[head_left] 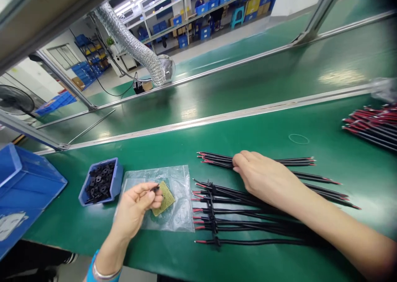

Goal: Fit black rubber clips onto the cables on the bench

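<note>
My left hand [138, 203] is closed, pinching a small black plastic part [154, 188] between thumb and fingers. It hovers over a yellow-green sponge [164, 199] on a clear plastic bag [182, 209]. My right hand [256, 168] has its fingers closed around black cables [217, 158] with red wire ends, near their middle; how many it grips is hidden. Just nearer to me lie several more black cables [235, 224], each with a black plastic part [214, 220] near its left end, roughly in a row.
A small blue bin [116, 176] of black plastic parts stands left of the bag, beside a larger blue crate [34, 178]. More red-ended cables [375, 125] are piled at far right. A rubber band [298, 139] lies on the green table [155, 154]. A metal rail [217, 118] crosses behind.
</note>
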`<state>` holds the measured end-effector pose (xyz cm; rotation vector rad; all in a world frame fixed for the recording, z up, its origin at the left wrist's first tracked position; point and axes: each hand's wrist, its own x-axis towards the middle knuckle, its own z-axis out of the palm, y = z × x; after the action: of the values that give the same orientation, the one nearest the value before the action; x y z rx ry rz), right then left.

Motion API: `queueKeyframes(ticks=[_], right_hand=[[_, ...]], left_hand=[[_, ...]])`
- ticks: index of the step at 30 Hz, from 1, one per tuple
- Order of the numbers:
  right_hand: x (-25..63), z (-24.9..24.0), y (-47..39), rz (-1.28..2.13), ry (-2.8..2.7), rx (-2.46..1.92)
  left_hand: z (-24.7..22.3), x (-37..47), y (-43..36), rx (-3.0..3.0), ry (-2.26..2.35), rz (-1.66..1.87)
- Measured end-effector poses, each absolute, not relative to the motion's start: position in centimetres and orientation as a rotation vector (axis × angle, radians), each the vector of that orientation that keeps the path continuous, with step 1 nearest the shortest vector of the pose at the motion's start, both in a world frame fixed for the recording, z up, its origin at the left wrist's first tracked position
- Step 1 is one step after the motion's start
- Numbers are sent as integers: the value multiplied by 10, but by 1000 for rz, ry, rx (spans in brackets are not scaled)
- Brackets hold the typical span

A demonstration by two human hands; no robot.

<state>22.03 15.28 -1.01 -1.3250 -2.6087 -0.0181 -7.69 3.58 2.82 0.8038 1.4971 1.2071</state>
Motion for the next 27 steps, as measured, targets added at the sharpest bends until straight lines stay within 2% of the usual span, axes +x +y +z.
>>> queueKeyframes(ticks=[8, 13, 19, 23, 27], right_hand=[[217, 3, 132, -166, -2303, -965], [212, 9, 120, -145, -2344, -879], [208, 14, 111, -68, -2366, -802], [204, 16, 101, 7, -2350, -740], [200, 17, 92, 95, -2311, -669]], left_hand=[[11, -70, 35, 2306, 1933, 925], [10, -63, 38, 2616, 2002, 487], [23, -55, 46, 2673, 1903, 108], [21, -55, 47, 2382, 1905, 377], [18, -48, 34, 1604, 1794, 947]])
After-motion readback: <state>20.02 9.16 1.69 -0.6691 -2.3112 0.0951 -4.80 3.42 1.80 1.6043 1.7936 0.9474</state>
